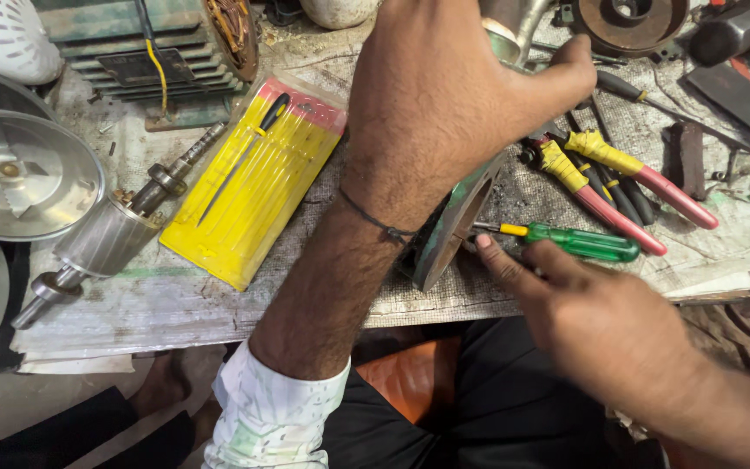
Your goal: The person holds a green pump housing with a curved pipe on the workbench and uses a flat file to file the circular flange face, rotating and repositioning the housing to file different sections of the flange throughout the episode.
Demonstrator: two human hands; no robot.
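1. Left hand (453, 95) is reaching up across centre frame, forearm running diagonally from the bottom centre, white sleeve pushed up, dark thread around the wrist.
2. It's clamping down over the top of a green metal part (449, 230) that is standing tilted on the bench, back of the hand facing the camera, thumb stretching right toward upper right; fingers are wrapping out of sight, so closed on the part as far as I can tell.
3. A shiny metal tube (514, 30) is showing just above the thumb at top centre; can't tell whether it belongs to the part.
4. Right hand (601, 326) is coming in from the lower right, wrist bent inward, fingers curling around the green handle of a screwdriver (579, 243); gripping it.
5. Screwdriver is lying nearly level right of centre, yellow collar and shaft pointing left, tip going in at the lower edge of the green part.
6. Red-handled pliers (627, 187) with yellow tape are lying just above the screwdriver, right of centre.
7. Yellow tool pack (249, 187) is sitting left of the forearm, centre left.
8. Motor rotor (115, 234) with its shaft is lying diagonally at left.
9. Round metal cover (19, 174) is resting at far left.
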